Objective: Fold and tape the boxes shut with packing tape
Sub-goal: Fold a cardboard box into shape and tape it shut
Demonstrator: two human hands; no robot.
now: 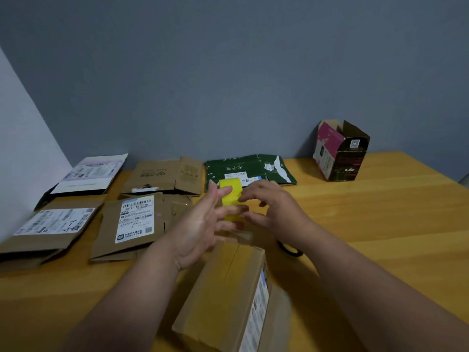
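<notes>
Yellow tape roll (229, 199) held up between both hands above far end of brown cardboard box (225, 298), which lies near table edge on wooden table (380, 224), top flaps folded shut, shipping label on right side. Left hand (200, 224) palm-in, fingers spread, fingertips pressed on roll's left side. Right hand (274, 209) curled over from right, thumb and fingers pinching at roll's face; whether a loose tape end is gripped: cannot tell, blurred. Flattened boxes at rear: white-labelled one (86, 174), two brown ones (162, 177) (134, 222), another labelled one far left (48, 224), green one (251, 170). Open dark-and-pink carton (340, 151) upright far right. Black object (289, 248) just right of box, partly hidden
</notes>
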